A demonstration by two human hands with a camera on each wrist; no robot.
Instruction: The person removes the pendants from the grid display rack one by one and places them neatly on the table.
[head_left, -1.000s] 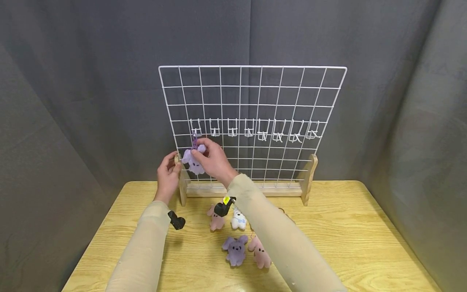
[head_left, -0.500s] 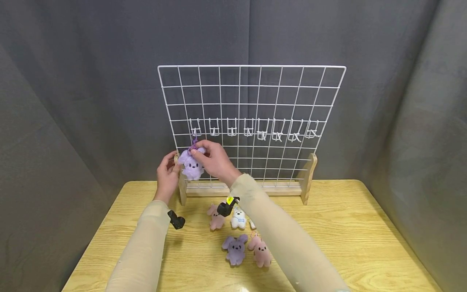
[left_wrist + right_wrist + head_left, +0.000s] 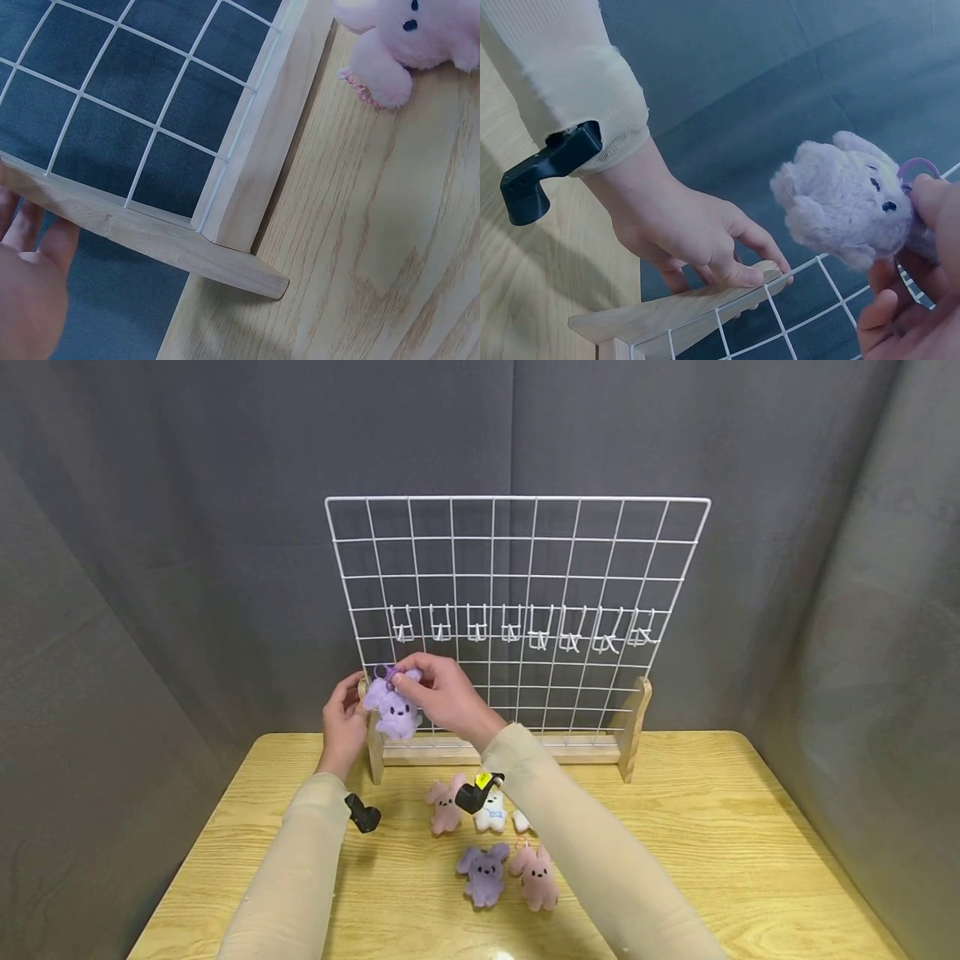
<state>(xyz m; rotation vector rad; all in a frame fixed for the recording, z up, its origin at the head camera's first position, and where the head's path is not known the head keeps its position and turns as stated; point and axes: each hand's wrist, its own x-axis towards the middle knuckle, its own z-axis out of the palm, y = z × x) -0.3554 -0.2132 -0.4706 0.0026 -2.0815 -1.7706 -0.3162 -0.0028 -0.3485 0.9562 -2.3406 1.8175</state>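
My right hand (image 3: 448, 693) pinches a lilac plush dog keychain (image 3: 397, 714) near its purple ring and strap. The plush hangs before the lower left of the white wire grid (image 3: 512, 497); its ring sits below the leftmost hook (image 3: 403, 632). In the right wrist view, the fluffy lilac keychain (image 3: 840, 199) lies beside the right thumb. My left hand (image 3: 345, 727) grips the left wooden upright (image 3: 375, 747) of the stand. Fingers and thumb of that left hand (image 3: 682, 217) close round the upright's top end in the right wrist view.
Several white hooks (image 3: 512, 631) line the grid. On the table lie another purple plush (image 3: 484, 877), two pink plushes, front (image 3: 537, 881) and back (image 3: 446, 810), and a white plush (image 3: 491, 814). Another white plush (image 3: 521, 821) is partly behind the right sleeve.
The lilac plush keychain has come down; its strap was up at the leftmost hook and is now lower, in the right hand's pinch. The left hand stays on the upright.
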